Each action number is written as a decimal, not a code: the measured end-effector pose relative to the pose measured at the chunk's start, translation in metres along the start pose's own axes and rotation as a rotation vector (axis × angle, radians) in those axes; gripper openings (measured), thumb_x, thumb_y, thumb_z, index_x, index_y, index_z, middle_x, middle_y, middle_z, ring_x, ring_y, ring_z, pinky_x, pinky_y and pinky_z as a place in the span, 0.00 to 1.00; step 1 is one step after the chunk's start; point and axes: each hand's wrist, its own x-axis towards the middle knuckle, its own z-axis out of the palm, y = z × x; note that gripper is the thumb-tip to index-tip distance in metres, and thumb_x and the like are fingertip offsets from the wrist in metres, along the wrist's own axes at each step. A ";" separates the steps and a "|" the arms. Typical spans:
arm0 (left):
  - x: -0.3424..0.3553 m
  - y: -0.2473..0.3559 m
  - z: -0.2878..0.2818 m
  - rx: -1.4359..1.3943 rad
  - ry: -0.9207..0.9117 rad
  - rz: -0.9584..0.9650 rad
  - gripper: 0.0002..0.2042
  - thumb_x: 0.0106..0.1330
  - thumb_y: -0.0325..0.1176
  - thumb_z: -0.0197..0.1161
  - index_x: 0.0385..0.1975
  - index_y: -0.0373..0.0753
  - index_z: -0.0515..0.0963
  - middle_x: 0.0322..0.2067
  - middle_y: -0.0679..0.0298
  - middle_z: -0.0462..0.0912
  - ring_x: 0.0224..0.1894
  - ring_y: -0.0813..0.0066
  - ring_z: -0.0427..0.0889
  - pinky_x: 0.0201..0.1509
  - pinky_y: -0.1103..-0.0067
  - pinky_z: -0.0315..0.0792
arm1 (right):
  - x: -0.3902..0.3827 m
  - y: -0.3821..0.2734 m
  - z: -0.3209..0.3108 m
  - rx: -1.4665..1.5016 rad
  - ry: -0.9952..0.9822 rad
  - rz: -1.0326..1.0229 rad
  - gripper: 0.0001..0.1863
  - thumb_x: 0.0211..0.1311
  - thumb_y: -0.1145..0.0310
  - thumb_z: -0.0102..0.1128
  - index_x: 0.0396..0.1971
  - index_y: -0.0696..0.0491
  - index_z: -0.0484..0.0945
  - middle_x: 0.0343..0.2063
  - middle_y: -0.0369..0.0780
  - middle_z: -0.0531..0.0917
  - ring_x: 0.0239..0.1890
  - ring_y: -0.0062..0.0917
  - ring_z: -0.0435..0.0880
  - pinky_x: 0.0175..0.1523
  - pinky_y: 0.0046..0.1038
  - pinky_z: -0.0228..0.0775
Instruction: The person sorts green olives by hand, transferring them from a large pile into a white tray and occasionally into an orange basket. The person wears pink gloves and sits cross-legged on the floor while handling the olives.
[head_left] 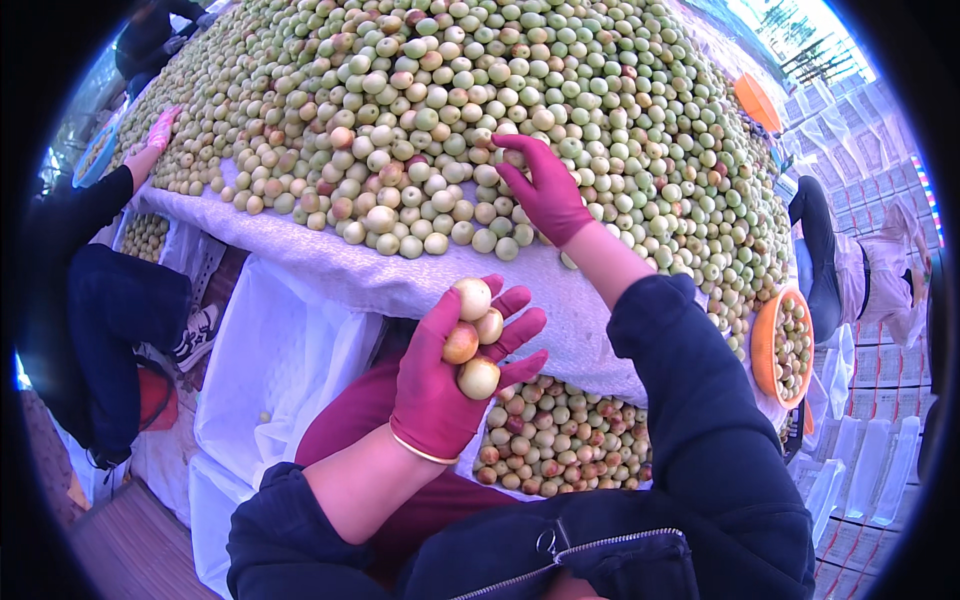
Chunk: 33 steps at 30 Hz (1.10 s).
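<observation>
My left hand [445, 375], in a magenta glove, is palm up with its fingers partly spread. Several pale, red-blushed jujubes [461, 343] rest on its palm and fingers. Farther forward, my right hand [545, 190], gloved alike, reaches over the big heap of green jujubes [440, 110]. Its thumb and forefinger are apart at the heap's surface, close around fruit there; no firm grip on one shows. Below my right forearm is a lined container of redder jujubes [565, 435].
White cloth [320, 255] edges the heap. A white-lined crate [275, 345] stands left of my knees. An orange basket of jujubes [790, 345] sits at the right. Another person's gloved hand [163, 128] touches the heap at far left; a person in light clothing [885, 260] is at far right.
</observation>
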 end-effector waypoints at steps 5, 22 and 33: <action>-0.001 0.012 0.000 -0.068 -0.003 0.137 0.21 0.68 0.47 0.49 0.55 0.42 0.67 0.50 0.56 0.74 0.52 0.57 0.77 0.47 0.65 0.79 | -0.071 -0.085 -0.014 0.738 -0.113 0.012 0.22 0.64 0.75 0.52 0.58 0.57 0.65 0.52 0.41 0.75 0.56 0.27 0.73 0.61 0.30 0.62; -0.020 -0.007 0.004 -0.150 -0.126 -0.090 0.22 0.70 0.50 0.47 0.56 0.41 0.65 0.54 0.49 0.70 0.57 0.50 0.72 0.47 0.54 0.78 | 0.014 -0.054 0.126 -0.424 -0.171 -0.648 0.18 0.53 0.63 0.58 0.47 0.43 0.77 0.54 0.41 0.73 0.59 0.38 0.69 0.66 0.49 0.50; -0.030 -0.003 -0.003 -0.089 -0.154 -0.149 0.24 0.69 0.50 0.46 0.59 0.41 0.62 0.57 0.50 0.67 0.59 0.51 0.70 0.51 0.50 0.74 | 0.042 0.023 0.062 -0.689 -0.236 -0.464 0.09 0.58 0.57 0.57 0.35 0.39 0.82 0.50 0.33 0.77 0.59 0.31 0.69 0.66 0.55 0.46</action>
